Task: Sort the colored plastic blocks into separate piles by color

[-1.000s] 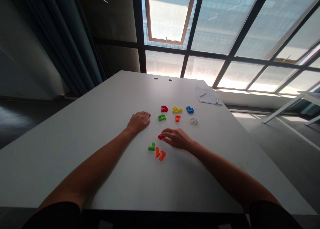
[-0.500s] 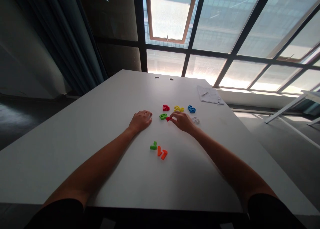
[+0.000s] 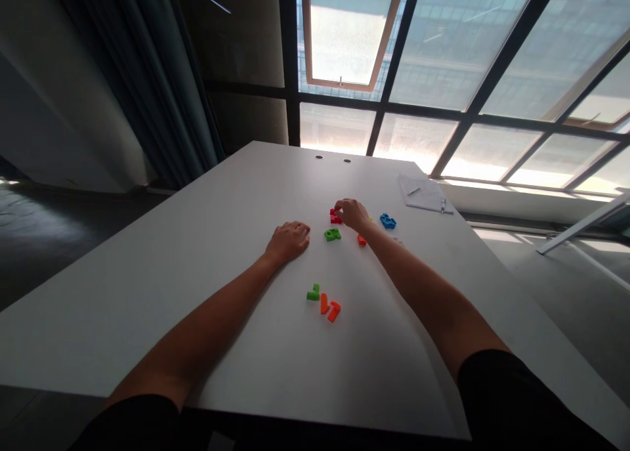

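"Where is the red block (image 3: 335, 218) placed?"

"It is set on the counter (image 3: 384, 372), well apart from the near edge, and it is touched by the fingers (image 3: 339, 208) of the right hand (image 3: 351, 213)."

"Is it gripped?"

"That cannot be told; the fingertips are bent over it, and the contact is too small to be made out."

"And the left hand (image 3: 289, 239)?"

"It is rested on the surface, toward the left edge from the blocks. Its fingers are relaxed, and nothing is seen to be grasped."

"What is arranged around the red one?"

"A green block (image 3: 332, 235) is set just beside it, toward the near edge. An orange block (image 3: 361, 240) is partly covered by the right forearm (image 3: 418, 274). Toward the right edge, a blue block (image 3: 388, 221) is plainly seen."

"And closer to the near edge?"

"A green piece (image 3: 314, 293) and two orange pieces (image 3: 324, 304) are laid close together."

"What is placed by the far right corner?"

"Paper (image 3: 426, 197) is laid there, with two pens (image 3: 413, 191) on it."
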{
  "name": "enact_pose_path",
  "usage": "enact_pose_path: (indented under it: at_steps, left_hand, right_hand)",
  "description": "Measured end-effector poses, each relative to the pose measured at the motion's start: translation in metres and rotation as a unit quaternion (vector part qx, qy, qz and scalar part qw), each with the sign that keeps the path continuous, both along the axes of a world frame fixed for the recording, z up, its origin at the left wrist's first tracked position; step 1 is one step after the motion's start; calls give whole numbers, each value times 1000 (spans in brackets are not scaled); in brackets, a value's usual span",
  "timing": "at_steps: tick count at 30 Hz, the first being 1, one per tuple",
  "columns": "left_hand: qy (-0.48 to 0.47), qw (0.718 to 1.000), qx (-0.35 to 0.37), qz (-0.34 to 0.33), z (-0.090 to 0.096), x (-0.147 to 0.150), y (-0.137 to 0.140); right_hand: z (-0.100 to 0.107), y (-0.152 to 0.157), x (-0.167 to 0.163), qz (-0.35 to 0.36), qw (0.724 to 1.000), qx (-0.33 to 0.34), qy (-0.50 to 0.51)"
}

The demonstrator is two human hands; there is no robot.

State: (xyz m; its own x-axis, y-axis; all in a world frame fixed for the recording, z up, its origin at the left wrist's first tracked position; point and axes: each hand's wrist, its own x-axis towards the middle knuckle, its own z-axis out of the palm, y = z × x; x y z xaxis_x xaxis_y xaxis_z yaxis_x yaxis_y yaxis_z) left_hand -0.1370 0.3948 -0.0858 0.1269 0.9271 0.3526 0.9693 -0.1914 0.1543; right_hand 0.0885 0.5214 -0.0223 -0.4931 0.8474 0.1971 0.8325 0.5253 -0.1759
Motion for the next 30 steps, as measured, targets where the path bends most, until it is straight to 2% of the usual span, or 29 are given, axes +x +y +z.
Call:
enact_pose_path:
  at_steps: [4,8,14,17,21,23,27,30]
  left_hand:
    - [1,1000,-2,1,0,0,-1]
    - [2,1000,-7,-1,0,0,-1]
    - [-2,1000,-15,-2,2,0,-1]
    - [-6,1000,-22,-1,4,1,-2]
    - [-5,1000,-24,1,6,2,-3]
    - [-3,1000,-24,0,6,2,-3]
    - [-1,1000,-24,3,4,1,-2]
    - [5,1000,-22,4,3,0,-1]
  right_hand:
    - [-7,2,-2,-7,1000,-7,-5]
    - [-5,1,2,-2,1000,-16,-8]
    - [7,-15,15,7,996,24,81]
    - [5,-44,22,60,988,32,136]
    - [-7,-110,38,246,958,-59,137]
    - [-14,-143,49,302,939,-87,141]
    - [-27,-194,68,340,929,-59,132]
    - [-35,-209,73,342,935,-3,95]
